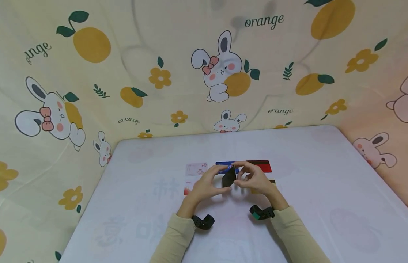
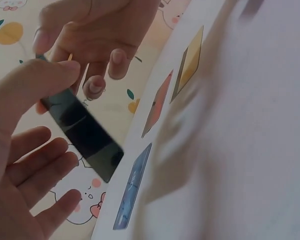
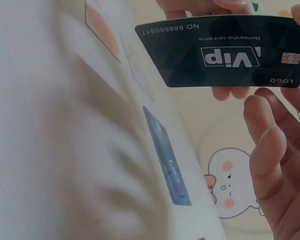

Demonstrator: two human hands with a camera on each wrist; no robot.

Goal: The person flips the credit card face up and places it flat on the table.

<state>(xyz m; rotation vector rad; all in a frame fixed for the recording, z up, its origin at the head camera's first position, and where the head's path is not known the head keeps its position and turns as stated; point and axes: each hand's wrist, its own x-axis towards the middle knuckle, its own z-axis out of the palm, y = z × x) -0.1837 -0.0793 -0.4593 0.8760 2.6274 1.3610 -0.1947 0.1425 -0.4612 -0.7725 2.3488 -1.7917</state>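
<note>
A black VIP membership card [image 3: 230, 37] is held up off the table between both hands. Its printed front, upside down, shows in the right wrist view; the plain dark side of the card [image 2: 85, 120] appears in the left wrist view. My left hand [image 1: 205, 184] has its thumb against the card, the other fingers spread. The right hand [image 1: 255, 179] pinches one end with thumb and finger. Behind the hands on the table lie a blue card [image 3: 167, 160] and a red card [image 1: 265, 166]. A gold card [image 2: 190, 65] is partly covered by the right hand in the head view.
Left of the hands, a pale pink card [image 1: 195, 169] lies above a white-and-red card [image 1: 188, 185]. They rest on a white-covered table [image 1: 131, 190]. A cloth backdrop [image 1: 177, 44] with rabbits and oranges rises behind. Each wrist wears a black band.
</note>
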